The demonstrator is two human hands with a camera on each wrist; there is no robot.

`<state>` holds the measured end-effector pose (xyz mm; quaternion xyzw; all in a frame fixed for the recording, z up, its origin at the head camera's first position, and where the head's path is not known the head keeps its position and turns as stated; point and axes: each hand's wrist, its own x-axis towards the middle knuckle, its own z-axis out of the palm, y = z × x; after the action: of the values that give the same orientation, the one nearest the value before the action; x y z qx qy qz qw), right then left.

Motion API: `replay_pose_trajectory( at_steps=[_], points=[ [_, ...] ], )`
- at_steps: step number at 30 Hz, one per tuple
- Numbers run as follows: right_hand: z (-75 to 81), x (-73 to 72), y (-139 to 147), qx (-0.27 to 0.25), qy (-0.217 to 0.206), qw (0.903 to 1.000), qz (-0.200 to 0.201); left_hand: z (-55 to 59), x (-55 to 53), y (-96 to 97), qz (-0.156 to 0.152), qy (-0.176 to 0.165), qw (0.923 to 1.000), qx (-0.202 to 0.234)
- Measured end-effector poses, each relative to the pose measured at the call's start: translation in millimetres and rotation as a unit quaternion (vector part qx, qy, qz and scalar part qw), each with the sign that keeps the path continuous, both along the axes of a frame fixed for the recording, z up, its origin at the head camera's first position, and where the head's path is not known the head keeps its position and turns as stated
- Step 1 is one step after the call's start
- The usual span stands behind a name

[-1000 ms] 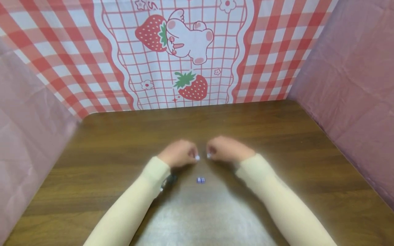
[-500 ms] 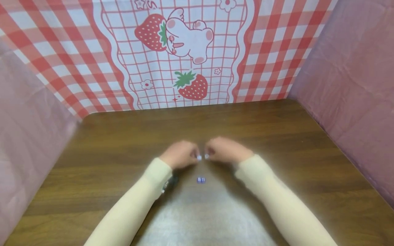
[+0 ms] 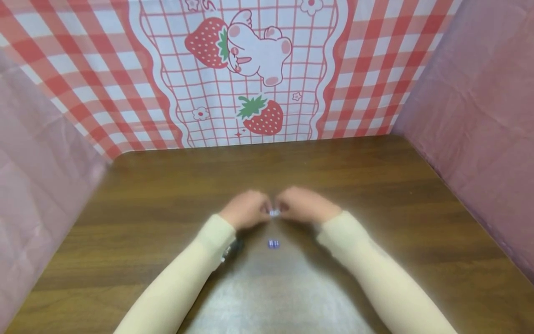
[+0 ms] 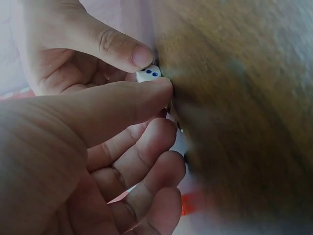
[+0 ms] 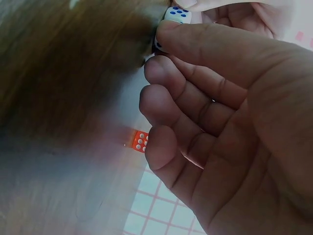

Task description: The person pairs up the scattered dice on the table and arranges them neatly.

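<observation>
White dice point(image 3: 274, 213), ctr of frame, pinched by L hand point(image 3: 247, 209) & R hand point(image 3: 308, 204); uneven squeeze could prob. pop one loose.

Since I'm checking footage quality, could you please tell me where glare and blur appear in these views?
Head view: pale glare on the near tabletop, left hand and right hand slightly blurred; left wrist view: tabletop smeared, yet the white die looks fairly sharp; right wrist view: tabletop out of focus.
</observation>
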<state>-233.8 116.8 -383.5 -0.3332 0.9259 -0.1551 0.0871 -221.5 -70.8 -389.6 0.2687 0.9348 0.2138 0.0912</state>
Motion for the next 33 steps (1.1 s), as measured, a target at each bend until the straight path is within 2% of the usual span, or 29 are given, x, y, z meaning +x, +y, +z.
replay_pose_trajectory(
  at_steps=[18,20,23,25,27,29,33],
  points=[
    [0.7,0.1,-1.1,0.000,0.000,1.0000,-0.007,-0.2,-0.8,1.6,0.014,0.015,0.9998,-0.005],
    [1.1,-0.7,-0.1,-0.004,-0.007,1.0000,-0.003,0.3,-1.0,1.3,0.012,0.013,0.9998,-0.004],
    [3.2,-2.3,5.1,-0.012,-0.036,0.9993,-0.007,3.6,-1.3,-1.9,0.007,-0.011,0.9999,0.010],
    [5.9,-4.2,10.8,-0.018,-0.061,0.9978,-0.021,7.8,-1.5,-6.3,0.005,-0.030,0.9993,0.022],
    [10.1,-6.5,17.7,-0.026,-0.072,0.9956,-0.054,13.9,-1.9,-12.5,0.014,-0.045,0.9981,0.039],
    [14.7,-9.5,23.7,-0.036,-0.064,0.9935,-0.088,19.7,-2.9,-19.3,0.032,-0.035,0.9978,0.045],
    [22.9,-14.0,31.6,-0.046,-0.019,0.9864,-0.157,28.5,-7.1,-31.3,0.065,0.003,0.9967,0.049]
  ],
)
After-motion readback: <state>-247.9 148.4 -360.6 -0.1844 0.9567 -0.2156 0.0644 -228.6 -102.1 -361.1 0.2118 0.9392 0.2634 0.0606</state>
